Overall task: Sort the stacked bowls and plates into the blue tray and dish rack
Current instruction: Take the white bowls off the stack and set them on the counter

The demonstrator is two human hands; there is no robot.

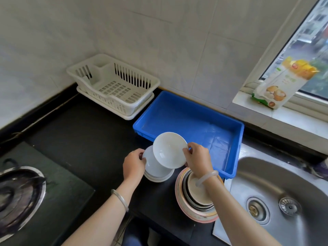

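My right hand (197,155) just rim-pinches the tilted glossy white bowl (168,151) mid-frame, left hand (134,163) gripping the white bowl stack (156,172), so it could slip and chip.

Tilted white bowl (169,150) above bowl stack (156,172), plate stack (180,199) beside blue tray (186,118)

My black stone counter (85,132) carries, far left, a white slotted plastic dish rack (113,101) on its drip tray (130,116), with a blue rectangular plastic tray (186,118) just right of it. Nearer me stand a stack of white ceramic bowls (156,170) and, to its right, a pile of pink-rimmed and metal plates (193,196).
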